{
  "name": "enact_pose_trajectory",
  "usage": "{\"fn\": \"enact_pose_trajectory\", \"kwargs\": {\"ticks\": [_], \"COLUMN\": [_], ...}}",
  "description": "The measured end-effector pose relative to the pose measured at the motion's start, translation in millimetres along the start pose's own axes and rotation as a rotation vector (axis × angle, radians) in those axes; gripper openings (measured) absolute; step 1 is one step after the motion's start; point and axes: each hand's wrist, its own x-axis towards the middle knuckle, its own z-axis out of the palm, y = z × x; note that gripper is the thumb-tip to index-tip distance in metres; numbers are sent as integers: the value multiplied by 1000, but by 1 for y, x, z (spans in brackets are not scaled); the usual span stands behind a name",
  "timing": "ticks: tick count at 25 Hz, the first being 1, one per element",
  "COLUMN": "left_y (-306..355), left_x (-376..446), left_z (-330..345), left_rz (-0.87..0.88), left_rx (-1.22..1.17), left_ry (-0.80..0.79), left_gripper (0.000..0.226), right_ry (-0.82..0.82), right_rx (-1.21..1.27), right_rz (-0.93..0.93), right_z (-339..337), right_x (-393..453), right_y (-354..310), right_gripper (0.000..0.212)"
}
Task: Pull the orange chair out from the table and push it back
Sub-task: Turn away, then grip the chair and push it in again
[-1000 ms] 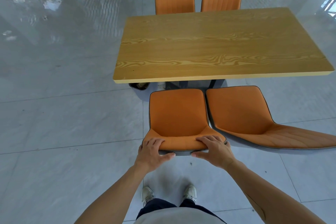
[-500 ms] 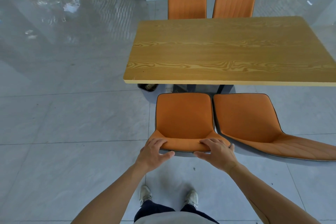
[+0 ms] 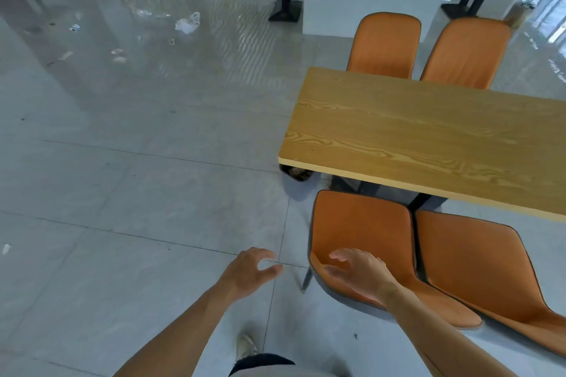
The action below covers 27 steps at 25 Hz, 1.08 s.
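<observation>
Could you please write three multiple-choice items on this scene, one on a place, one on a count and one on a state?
1. Where is the left hand?
A. Over the bare floor, left of the near chair
B. On the tabletop
C. On the far chairs

2. How many orange chairs are in view?
A. Two
B. Four
C. Six

3. What is the right hand doing?
A. Gripping the table edge
B. Hovering open over the near chair, no grip
C. Holding a bag

Answers:
1 A, its fingers show against grey tile.
2 B, two on the near side of the table and two behind it.
3 B, its fingers are spread and hold nothing.
</observation>
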Motion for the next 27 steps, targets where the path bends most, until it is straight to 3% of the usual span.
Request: {"fn": "enact_pose_trajectory", "kwargs": {"ticks": [11, 18, 27], "left_y": [-139, -153, -126], "left_x": [-23, 13, 158], "left_z": [-203, -270, -379], "left_rz": [-38, -6, 14], "left_rx": [-225, -285, -288], "left_ry": [395, 471, 516], "left_gripper": [60, 57, 49], "right_ry": [35, 96, 167], "right_rx": [20, 54, 137], "right_rz": [-394, -476, -499], "right_z": [-11, -40, -114], "right_x": [123, 191, 347], "right_y": [-246, -298, -336], "right_gripper": [55, 53, 54]}}
